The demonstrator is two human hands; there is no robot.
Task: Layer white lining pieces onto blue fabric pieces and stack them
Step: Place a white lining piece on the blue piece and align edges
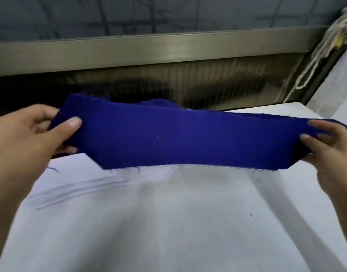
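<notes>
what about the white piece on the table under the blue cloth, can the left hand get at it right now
Probably not yet: the left hand grips one end of the blue cloth, held over the white piece. It would have to let go first.

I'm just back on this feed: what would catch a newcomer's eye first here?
The blue fabric piece, stretched across mid-frame above the white surface. The left hand pinches its left end and the right hand its right end. A white cord hangs at upper right.
</notes>
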